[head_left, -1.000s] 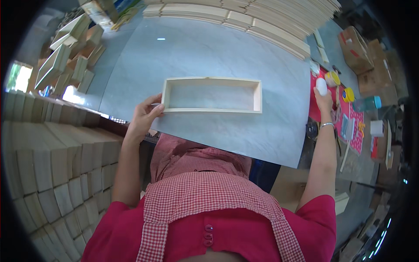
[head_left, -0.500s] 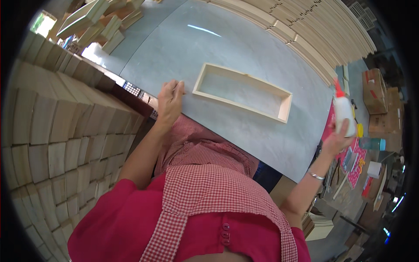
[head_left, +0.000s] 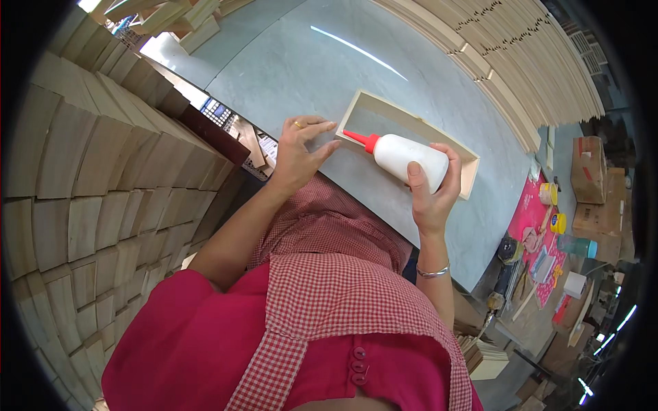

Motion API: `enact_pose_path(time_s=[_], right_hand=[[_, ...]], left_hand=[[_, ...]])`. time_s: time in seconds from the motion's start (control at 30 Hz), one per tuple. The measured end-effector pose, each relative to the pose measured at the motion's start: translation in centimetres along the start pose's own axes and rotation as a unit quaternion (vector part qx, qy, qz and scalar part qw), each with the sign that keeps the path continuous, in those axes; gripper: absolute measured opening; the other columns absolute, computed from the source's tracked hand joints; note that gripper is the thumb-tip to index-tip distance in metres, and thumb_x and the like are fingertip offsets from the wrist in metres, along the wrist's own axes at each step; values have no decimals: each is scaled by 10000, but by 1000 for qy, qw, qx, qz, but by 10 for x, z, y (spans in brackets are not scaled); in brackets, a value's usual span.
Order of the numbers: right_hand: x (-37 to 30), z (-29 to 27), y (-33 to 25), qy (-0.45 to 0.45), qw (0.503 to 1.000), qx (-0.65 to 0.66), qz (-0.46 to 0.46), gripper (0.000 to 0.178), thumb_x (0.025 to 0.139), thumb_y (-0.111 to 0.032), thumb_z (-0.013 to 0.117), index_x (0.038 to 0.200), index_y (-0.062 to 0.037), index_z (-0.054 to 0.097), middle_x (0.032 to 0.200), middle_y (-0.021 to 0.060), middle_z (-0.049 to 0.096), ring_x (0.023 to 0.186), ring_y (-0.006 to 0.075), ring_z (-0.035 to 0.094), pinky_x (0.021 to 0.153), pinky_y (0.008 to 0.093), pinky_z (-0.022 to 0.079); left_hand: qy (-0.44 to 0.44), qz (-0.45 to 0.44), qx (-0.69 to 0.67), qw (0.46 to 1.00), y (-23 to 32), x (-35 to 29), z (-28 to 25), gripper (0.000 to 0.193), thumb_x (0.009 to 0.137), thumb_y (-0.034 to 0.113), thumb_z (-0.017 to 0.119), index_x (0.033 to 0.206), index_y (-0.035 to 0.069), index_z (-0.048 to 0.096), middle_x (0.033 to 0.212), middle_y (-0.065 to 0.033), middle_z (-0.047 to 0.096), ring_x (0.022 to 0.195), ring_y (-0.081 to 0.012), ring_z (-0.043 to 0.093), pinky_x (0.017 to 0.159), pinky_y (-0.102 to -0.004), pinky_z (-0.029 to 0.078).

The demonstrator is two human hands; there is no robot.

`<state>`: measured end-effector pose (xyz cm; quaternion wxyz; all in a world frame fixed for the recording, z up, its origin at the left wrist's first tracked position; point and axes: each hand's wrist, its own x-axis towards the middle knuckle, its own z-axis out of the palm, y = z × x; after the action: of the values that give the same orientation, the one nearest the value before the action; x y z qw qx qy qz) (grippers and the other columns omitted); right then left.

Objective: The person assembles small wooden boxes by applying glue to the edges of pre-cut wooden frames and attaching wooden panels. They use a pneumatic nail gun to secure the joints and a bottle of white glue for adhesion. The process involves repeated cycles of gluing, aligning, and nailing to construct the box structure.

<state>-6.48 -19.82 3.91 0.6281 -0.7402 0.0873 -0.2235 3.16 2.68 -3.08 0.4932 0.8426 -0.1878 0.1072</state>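
Note:
A narrow rectangular frame of pale wood (head_left: 469, 177) rests on the grey tabletop (head_left: 288, 75) in front of me. My right hand (head_left: 439, 188) is wrapped round a white squeeze bottle (head_left: 408, 159) with a red pointed nozzle, held tilted over the frame's near side. The nozzle tip is at the frame's left near corner; whether it touches the wood I cannot tell. Beside that corner is my left hand (head_left: 301, 152), its thumb and fingers apart with nothing visible between them. The bottle hides part of the frame's near side.
Stacked wooden boards (head_left: 103, 151) form a wall on my left. Long thin wooden strips (head_left: 507, 61) lie along the far right, and wooden pieces (head_left: 199, 31) sit at the far left. A bench on the right holds jars (head_left: 558, 222), a teal-lidded container (head_left: 577, 245) and tools.
My right hand has brought the bottle leftward from the table's right edge to the frame, swinging the nozzle to point left. My left hand has moved to the frame's left corner, its fingers spreading.

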Motion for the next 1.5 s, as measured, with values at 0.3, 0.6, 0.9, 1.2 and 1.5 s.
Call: enact_pose_path(time_s=[0.3, 0.6, 0.9, 1.2, 1.5], right_hand=[[8, 9, 3, -2, 999, -45, -24, 528, 851, -270, 830, 1213, -22, 537, 1074, 89, 601, 937, 170, 611, 787, 309, 529], [26, 18, 7, 32, 987, -104, -116, 526, 827, -265, 846, 1185, -17, 552, 1020, 118, 652, 890, 188, 642, 766, 322, 538], [54, 23, 13, 71, 969, -159, -177, 516, 829, -252, 844, 1177, -19, 542, 1026, 133, 652, 885, 222, 661, 762, 337, 549], [55, 10, 16, 95, 965, -169, -177, 529, 830, -265, 846, 1185, -17, 543, 1028, 136, 648, 891, 228, 663, 760, 344, 550], [42, -37, 10, 140, 954, -212, -158, 520, 833, -269, 844, 1181, -13, 555, 1014, 137, 659, 881, 234, 676, 765, 346, 555]], left_hand=[[19, 11, 3, 1000, -4, -1, 6, 316, 768, 145, 874, 1069, 103, 790, 1092, -37, 722, 1081, -235, 575, 876, -347, 524], [18, 9, -2, 1000, -3, -2, 5, 316, 766, 134, 868, 1072, 104, 793, 1076, -36, 723, 1080, -234, 573, 899, -352, 510], [13, -10, -17, 1000, 1, 0, 5, 323, 757, 129, 871, 1070, 104, 796, 1059, -32, 723, 1066, -241, 564, 889, -348, 515], [10, -10, -11, 1000, 3, 0, 5, 323, 757, 130, 870, 1070, 99, 798, 1041, -36, 722, 1053, -240, 561, 884, -354, 516], [6, -2, 3, 1000, 4, 0, 4, 310, 777, 120, 853, 1079, 83, 794, 1024, -40, 714, 1067, -239, 563, 893, -345, 507]])
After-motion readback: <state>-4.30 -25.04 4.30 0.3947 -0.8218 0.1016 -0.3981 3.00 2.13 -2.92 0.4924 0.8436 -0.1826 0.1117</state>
